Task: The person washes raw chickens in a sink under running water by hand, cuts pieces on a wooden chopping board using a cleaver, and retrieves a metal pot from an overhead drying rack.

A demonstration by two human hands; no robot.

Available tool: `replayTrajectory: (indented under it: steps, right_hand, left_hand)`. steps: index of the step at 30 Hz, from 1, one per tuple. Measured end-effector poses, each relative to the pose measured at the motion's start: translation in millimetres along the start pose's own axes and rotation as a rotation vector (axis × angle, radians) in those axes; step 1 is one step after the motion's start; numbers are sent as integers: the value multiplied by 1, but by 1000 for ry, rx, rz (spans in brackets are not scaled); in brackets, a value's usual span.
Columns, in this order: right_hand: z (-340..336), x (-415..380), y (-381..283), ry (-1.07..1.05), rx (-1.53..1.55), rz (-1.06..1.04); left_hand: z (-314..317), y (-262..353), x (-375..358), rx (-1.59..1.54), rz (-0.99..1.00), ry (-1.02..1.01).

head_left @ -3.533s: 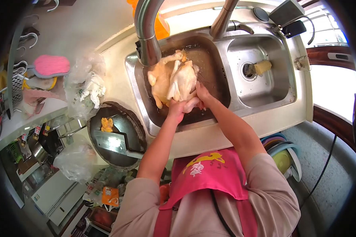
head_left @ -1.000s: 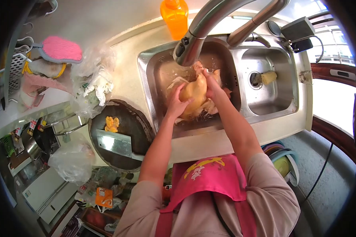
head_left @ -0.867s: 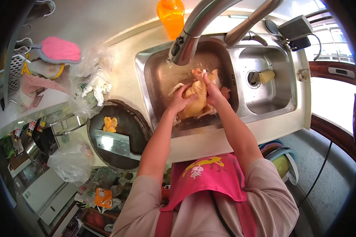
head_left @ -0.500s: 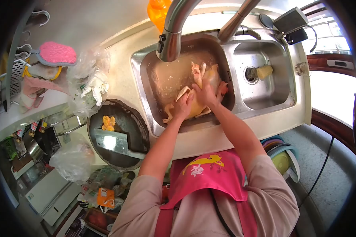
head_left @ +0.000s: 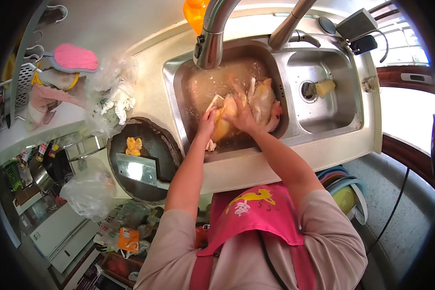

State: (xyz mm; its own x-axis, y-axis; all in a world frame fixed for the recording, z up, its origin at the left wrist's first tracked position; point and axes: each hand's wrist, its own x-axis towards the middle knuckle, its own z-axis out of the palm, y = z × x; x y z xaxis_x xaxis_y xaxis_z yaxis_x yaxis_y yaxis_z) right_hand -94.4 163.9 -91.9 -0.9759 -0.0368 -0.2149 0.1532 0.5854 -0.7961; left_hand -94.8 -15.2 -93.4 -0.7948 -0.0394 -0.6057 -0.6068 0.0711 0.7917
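A raw plucked chicken (head_left: pixel 222 126) lies in the water of the large left sink basin (head_left: pixel 179 108), its yellowish skin facing up. My left hand (head_left: pixel 207 123) grips its left edge, close to a pale bent limb. Across the body, my right hand (head_left: pixel 245 120) holds the bird with the thumb toward the left and the fingers partly sunk in cloudy water. Paler poultry flesh (head_left: pixel 262 104) with a reddish end rests against the basin's right side, just beyond the right hand. The undersides of the meat are hidden.
A faucet (head_left: pixel 210 48) hangs over the basin's far side. The smaller basin (head_left: pixel 324 113) holds a yellowish piece (head_left: pixel 325 87) beside its drain. On the left, a cleaver (head_left: pixel 137 169) and yellow lumps (head_left: pixel 134 146) lie on a round dark board (head_left: pixel 166 145). An orange bottle (head_left: pixel 195 14) stands behind.
The chicken has turned in the water, and more of its yellow body shows between my hands. My left hand has shifted left and my right hand slightly down. The paler flesh now shows more at right.
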Motion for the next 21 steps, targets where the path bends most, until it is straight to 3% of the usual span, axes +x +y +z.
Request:
replayTrajectory:
  steps: [4, 5, 9, 12, 15, 18, 19, 21]
  right_hand:
    - [15, 40, 14, 59, 293, 328]
    - [21, 54, 22, 72, 366, 427]
    - [45, 90, 55, 119, 639, 822]
    - [6, 67, 12, -86, 1187, 814]
    - [20, 37, 5, -115, 176, -86]
    - [-11, 24, -42, -187, 22, 172]
    - [-7, 29, -26, -147, 199, 91]
    - [0, 51, -3, -244, 187, 259]
  left_hand:
    - [-1, 5, -13, 518, 141, 88]
    - [-5, 13, -14, 507, 97, 6]
    - [-18, -8, 6, 549, 9, 122]
    - [-20, -14, 5, 380, -33, 204]
    - [-8, -6, 12, 376, 67, 241]
    - [1, 15, 0, 274, 53, 191]
    - [-8, -6, 10, 676, 506, 185]
    - [5, -20, 11, 241, 239, 162]
